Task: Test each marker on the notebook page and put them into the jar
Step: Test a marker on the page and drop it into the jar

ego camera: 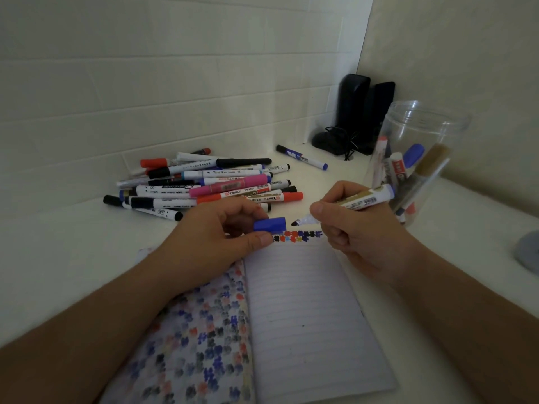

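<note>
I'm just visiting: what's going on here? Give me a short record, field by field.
left hand: left hand pinches a blue cap
right hand: right hand grips an uncapped marker, tip just above the page
notebook: notebook lies open, a row of coloured test marks along its top line
jar: clear jar on the right, several markers inside
pile: marker pile behind the notebook

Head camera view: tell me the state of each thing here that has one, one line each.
Marker: uncapped, held in right hand, tip just above the page.
Blue cap: off, pinched in left hand.
Notebook: open, test marks along top line.
Jar: lidless, holding several markers.
Marker pile: capped, lying flat.
</note>
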`<act>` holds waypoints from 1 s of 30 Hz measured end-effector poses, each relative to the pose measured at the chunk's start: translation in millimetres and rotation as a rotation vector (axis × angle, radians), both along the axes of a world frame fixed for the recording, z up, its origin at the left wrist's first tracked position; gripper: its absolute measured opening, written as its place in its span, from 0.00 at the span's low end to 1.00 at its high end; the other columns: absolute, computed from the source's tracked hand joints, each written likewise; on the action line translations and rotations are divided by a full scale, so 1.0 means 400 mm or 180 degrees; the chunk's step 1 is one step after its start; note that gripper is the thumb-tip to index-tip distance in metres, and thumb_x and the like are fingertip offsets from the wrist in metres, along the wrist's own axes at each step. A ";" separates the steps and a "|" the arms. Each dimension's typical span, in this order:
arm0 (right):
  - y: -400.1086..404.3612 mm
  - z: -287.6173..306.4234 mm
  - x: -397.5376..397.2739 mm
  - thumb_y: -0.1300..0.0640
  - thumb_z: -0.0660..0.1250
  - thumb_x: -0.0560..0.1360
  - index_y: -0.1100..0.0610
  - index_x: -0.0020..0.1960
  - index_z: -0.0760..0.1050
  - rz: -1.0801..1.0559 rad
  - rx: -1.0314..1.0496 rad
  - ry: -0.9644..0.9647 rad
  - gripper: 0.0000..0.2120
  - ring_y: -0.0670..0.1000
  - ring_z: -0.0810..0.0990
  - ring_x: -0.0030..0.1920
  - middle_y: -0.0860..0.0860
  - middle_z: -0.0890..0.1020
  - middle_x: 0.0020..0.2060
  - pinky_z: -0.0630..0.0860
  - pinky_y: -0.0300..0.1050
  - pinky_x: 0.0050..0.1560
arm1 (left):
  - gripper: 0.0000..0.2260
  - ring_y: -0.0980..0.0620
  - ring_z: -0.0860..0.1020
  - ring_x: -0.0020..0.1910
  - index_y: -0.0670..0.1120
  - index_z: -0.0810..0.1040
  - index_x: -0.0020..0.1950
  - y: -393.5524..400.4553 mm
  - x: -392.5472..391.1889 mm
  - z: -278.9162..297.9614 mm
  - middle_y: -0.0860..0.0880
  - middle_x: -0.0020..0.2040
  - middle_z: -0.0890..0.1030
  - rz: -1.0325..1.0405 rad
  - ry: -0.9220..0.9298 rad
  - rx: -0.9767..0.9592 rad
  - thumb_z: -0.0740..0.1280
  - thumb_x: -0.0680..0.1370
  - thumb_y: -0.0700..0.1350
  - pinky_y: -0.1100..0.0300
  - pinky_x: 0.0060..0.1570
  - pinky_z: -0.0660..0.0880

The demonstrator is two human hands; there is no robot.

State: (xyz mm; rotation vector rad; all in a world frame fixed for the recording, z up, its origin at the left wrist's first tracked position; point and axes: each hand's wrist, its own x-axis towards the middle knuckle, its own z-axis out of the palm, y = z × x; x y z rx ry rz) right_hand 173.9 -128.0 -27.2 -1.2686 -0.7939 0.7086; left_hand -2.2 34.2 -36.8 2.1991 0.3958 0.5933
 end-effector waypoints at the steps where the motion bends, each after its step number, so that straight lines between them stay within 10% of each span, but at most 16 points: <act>1: 0.001 -0.002 -0.003 0.57 0.76 0.67 0.58 0.38 0.75 0.0004 -0.0011 -0.0053 0.10 0.48 0.64 0.23 0.54 0.71 0.25 0.62 0.37 0.23 | 0.12 0.65 0.82 0.48 0.60 0.81 0.52 -0.001 0.000 0.001 0.65 0.47 0.84 -0.0001 0.0021 0.0002 0.76 0.71 0.52 0.75 0.49 0.74; 8: 0.001 -0.003 -0.033 0.52 0.75 0.69 0.61 0.50 0.81 0.0154 -0.0179 -0.0354 0.15 0.51 0.75 0.30 0.55 0.80 0.31 0.71 0.38 0.27 | 0.12 0.65 0.82 0.48 0.59 0.80 0.53 -0.010 0.000 0.003 0.66 0.46 0.84 -0.0052 0.0004 0.0055 0.76 0.71 0.52 0.75 0.48 0.74; 19: 0.013 0.013 -0.044 0.57 0.59 0.81 0.58 0.43 0.88 0.0208 -0.0316 0.1078 0.19 0.49 0.79 0.35 0.58 0.82 0.37 0.78 0.42 0.40 | 0.11 0.69 0.79 0.48 0.68 0.77 0.42 -0.032 -0.005 0.015 0.74 0.43 0.80 0.0313 -0.0414 0.0601 0.73 0.62 0.59 0.80 0.48 0.70; 30: 0.006 0.022 -0.071 0.55 0.60 0.82 0.61 0.51 0.85 0.0125 -0.0329 0.1411 0.16 0.48 0.79 0.34 0.56 0.81 0.36 0.77 0.40 0.35 | 0.12 0.58 0.81 0.41 0.49 0.87 0.48 -0.031 -0.005 0.014 0.55 0.43 0.86 0.0446 -0.0669 0.1580 0.81 0.66 0.47 0.68 0.46 0.74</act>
